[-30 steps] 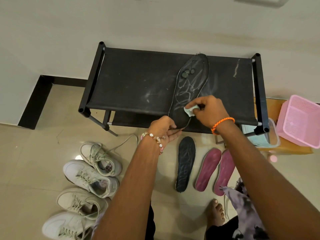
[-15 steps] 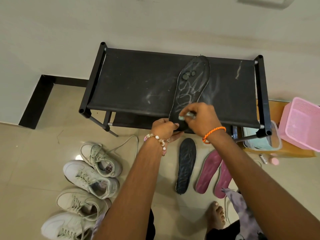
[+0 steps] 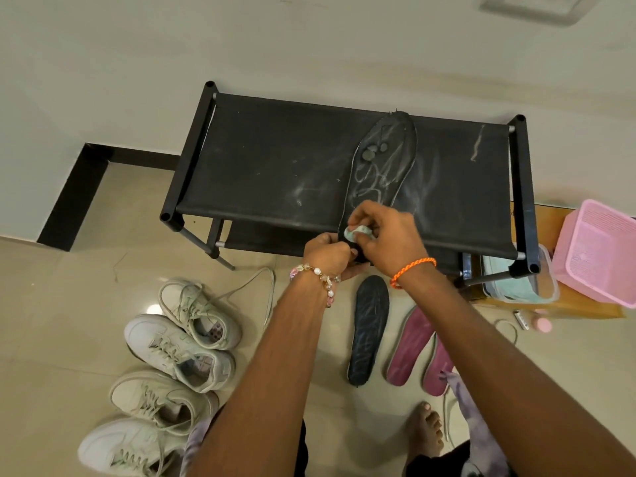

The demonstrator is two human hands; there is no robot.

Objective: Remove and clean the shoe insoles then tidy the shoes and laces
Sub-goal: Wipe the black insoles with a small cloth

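A black insole streaked with white lies lengthwise on the black fabric rack. My left hand grips its near heel end at the rack's front edge. My right hand pinches a small pale green wipe against the heel part of the insole. On the floor below lie another black insole and two magenta insoles, side by side. Several white sneakers stand in a column at the lower left, one with a loose lace.
A clear tub with pale cloth and a pink plastic basket sit on a wooden board at the right. A small tube and a pink bottle lie on the floor there. My bare foot is at the bottom.
My right hand has drawn the wipe down the insole toward the heel, close to my left hand. The left hand has kept its hold on the heel end.
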